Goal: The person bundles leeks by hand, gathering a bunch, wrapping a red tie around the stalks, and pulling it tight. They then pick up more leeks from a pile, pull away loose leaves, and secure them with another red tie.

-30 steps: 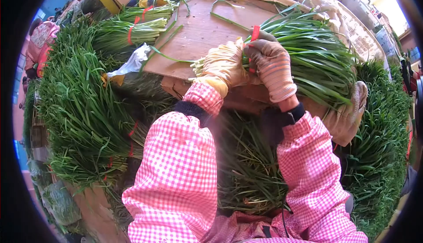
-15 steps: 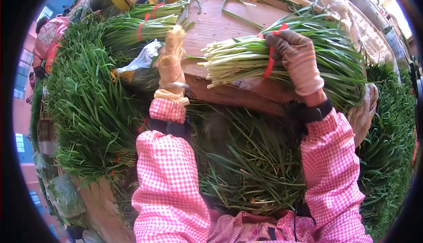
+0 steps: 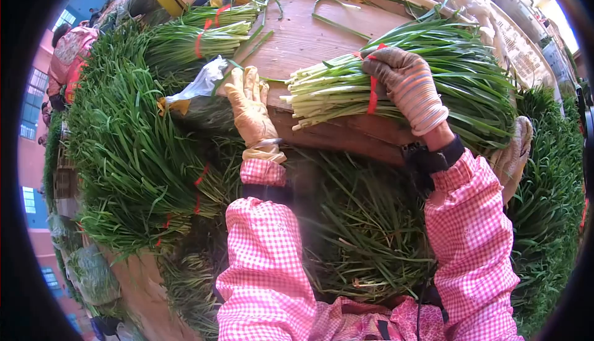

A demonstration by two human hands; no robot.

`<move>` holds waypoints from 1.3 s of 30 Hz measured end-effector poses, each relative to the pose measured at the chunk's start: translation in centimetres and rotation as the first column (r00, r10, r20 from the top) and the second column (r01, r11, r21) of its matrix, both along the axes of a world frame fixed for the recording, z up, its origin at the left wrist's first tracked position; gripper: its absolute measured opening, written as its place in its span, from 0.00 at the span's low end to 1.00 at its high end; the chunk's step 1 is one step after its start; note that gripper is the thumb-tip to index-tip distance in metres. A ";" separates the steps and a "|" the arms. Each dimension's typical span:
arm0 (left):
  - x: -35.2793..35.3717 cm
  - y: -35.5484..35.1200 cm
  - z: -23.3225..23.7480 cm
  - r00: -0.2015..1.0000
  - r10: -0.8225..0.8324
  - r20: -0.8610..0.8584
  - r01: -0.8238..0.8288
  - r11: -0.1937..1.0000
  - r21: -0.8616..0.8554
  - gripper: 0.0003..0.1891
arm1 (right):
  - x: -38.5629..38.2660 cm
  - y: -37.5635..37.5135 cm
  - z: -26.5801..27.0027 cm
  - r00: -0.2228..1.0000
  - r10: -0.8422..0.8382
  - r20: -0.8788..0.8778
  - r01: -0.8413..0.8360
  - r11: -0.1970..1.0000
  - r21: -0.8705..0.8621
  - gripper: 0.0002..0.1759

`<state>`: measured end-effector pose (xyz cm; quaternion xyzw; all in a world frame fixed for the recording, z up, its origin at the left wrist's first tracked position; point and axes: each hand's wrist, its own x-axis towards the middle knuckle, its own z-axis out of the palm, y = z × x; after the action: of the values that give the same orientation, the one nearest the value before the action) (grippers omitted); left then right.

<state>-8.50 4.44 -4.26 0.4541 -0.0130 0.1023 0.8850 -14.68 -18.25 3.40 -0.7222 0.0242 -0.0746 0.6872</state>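
A bundle of long green stalks with pale ends [image 3: 334, 87] lies across the wooden board [image 3: 303, 25], its leaves pointing right. Round it runs a red band [image 3: 373, 95]. My right hand [image 3: 405, 84], in a striped, stained glove, has its fingers pressed together on the bundle at the band. My left hand [image 3: 250, 109], in a yellowish glove, is raised left of the pale ends with its fingers apart and nothing in it. It is not touching the bundle.
Banded bundles [image 3: 226, 38] lie at the upper left beside a clear plastic bag [image 3: 204, 81]. Green leaves are heaped at left [image 3: 124, 143] and right [image 3: 544, 205]. Loose leaves [image 3: 371, 229] lie below the board. A person in pink [image 3: 71, 56] is at the far left.
My left hand has moved down and slightly right, and its fingers have spread. My right hand has shifted a little left and down, still on the bundle.
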 end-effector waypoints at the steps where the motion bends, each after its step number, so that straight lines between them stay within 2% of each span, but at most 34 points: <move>1: -0.1 0.3 -0.2 1.000 0.006 0.010 -0.006 1.000 -0.009 0.40 | 0.2 0.0 -0.2 0.999 -0.008 0.036 0.011 0.998 -0.066 0.10; 3: 0.0 0.9 -0.2 0.999 0.027 0.018 -0.026 0.999 -0.031 0.40 | 0.4 0.0 -0.8 0.998 -0.026 0.059 0.029 0.998 -0.057 0.09; 5: 0.0 -0.8 -0.4 0.999 -0.029 0.014 0.024 0.955 0.295 0.41 | 0.5 -0.3 -0.9 0.995 -0.058 0.081 0.066 0.991 -0.112 0.09; 7: -1.3 -4.2 -2.2 0.957 -0.273 0.094 0.227 0.913 0.338 0.41 | 0.6 -0.1 -1.0 0.992 -0.081 0.096 0.101 0.970 -0.223 0.08; 8: -1.6 -5.3 -0.7 0.951 -0.278 0.139 0.279 0.960 0.012 0.42 | 0.7 0.0 -1.3 0.987 -0.123 0.099 0.130 0.990 -0.063 0.07; 9: -1.7 -4.8 -0.4 0.952 -0.276 0.131 0.265 0.959 0.098 0.43 | 0.5 -0.3 -1.0 0.992 -0.114 0.052 0.117 0.992 -0.046 0.07; 11: -1.3 -3.3 0.7 0.984 -0.118 0.134 0.104 0.989 0.107 0.44 | 0.3 -0.6 -0.6 0.993 -0.115 0.030 0.115 0.993 0.005 0.06; 12: -1.1 -2.4 1.3 0.991 0.048 0.122 -0.052 0.998 0.031 0.43 | 0.1 -0.5 -0.9 0.992 -0.120 0.046 0.118 0.992 0.039 0.06; 13: -0.1 -1.3 0.2 0.990 0.127 0.053 -0.126 0.992 -0.025 0.40 | 0.0 -0.3 -1.0 0.991 -0.121 0.062 0.116 0.991 0.074 0.06; 14: -1.1 -2.9 0.6 0.999 0.035 -0.033 -0.026 0.969 0.246 0.38 | 0.0 -0.2 -1.1 0.986 -0.150 0.072 0.146 0.987 0.069 0.07; 17: -1.7 -5.8 0.1 0.957 -0.282 0.068 0.284 0.959 -0.021 0.42 | 0.1 0.2 -1.3 0.985 -0.162 0.062 0.158 0.986 0.059 0.07; 18: -1.9 -5.1 0.4 0.948 -0.312 0.063 0.315 0.949 -0.032 0.45 | -0.4 -0.2 -1.2 0.987 -0.157 0.040 0.154 0.986 0.063 0.07; 20: -1.0 -3.3 0.8 0.980 -0.199 -0.016 0.200 0.980 0.026 0.48 | -0.4 -0.4 -0.8 0.992 -0.126 0.017 0.124 0.988 0.092 0.07; 21: -0.5 -2.7 1.2 0.996 -0.088 -0.028 0.086 0.994 -0.061 0.42 | -0.4 -0.3 -0.8 0.991 -0.128 0.029 0.124 0.986 0.109 0.06; 24: 0.6 -4.2 -1.4 0.983 -0.177 0.057 0.144 0.918 0.369 0.37 | 0.0 -0.4 -1.2 0.987 -0.155 0.042 0.152 0.986 0.074 0.07; 26: -1.8 -6.8 -0.4 0.984 -0.166 0.057 0.090 0.759 0.645 0.36 | 0.0 -0.1 -1.2 0.987 -0.157 0.032 0.153 0.982 0.112 0.07; 27: -1.3 -6.5 -0.3 0.974 -0.217 0.068 0.160 0.865 0.476 0.35 | -0.2 -0.1 -0.9 0.988 -0.150 0.033 0.144 0.981 0.130 0.07; 29: -1.1 -5.7 0.2 0.952 -0.253 0.170 0.150 0.874 0.462 0.33 | -0.6 -0.6 -0.8 0.989 -0.146 0.008 0.143 0.978 0.149 0.06; 31: -1.3 -3.4 3.1 0.895 -0.257 0.364 -0.106 0.670 0.735 0.30 | -0.3 -0.8 -0.9 0.988 -0.153 0.003 0.151 0.980 0.133 0.06; 32: -1.6 -2.8 4.0 0.848 -0.280 0.450 -0.255 0.529 0.810 0.29 | -0.2 -0.8 -1.1 0.989 -0.150 -0.001 0.149 0.981 0.126 0.05; 34: -2.4 -2.8 4.9 0.700 -0.456 0.550 -0.471 0.285 0.835 0.26 | 0.1 -1.1 -2.0 0.988 -0.139 0.067 0.132 0.986 0.103 0.06; 35: -2.6 -2.8 5.3 0.613 -0.548 0.568 -0.585 0.168 0.793 0.25 | 0.1 -0.9 -1.8 0.985 -0.146 0.095 0.139 0.987 0.075 0.07; 36: -2.8 -3.0 5.6 0.605 -0.560 0.566 -0.612 0.128 0.780 0.22 | 0.2 -0.7 -1.5 0.980 -0.153 0.125 0.148 0.988 0.048 0.07; 38: -3.4 -4.0 5.4 0.586 -0.587 0.558 -0.655 0.061 0.753 0.16 | -0.3 -0.6 -1.2 0.982 -0.176 0.069 0.173 0.984 0.050 0.07; 39: -3.0 -4.3 4.8 0.563 -0.523 0.640 -0.693 0.124 0.711 0.09 | -0.3 -0.6 -1.2 0.982 -0.178 0.065 0.174 0.983 0.057 0.07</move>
<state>-11.50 0.11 0.52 0.8039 -0.4512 0.3252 0.2106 -15.00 -18.80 2.16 -0.6962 0.0656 -0.1598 0.6967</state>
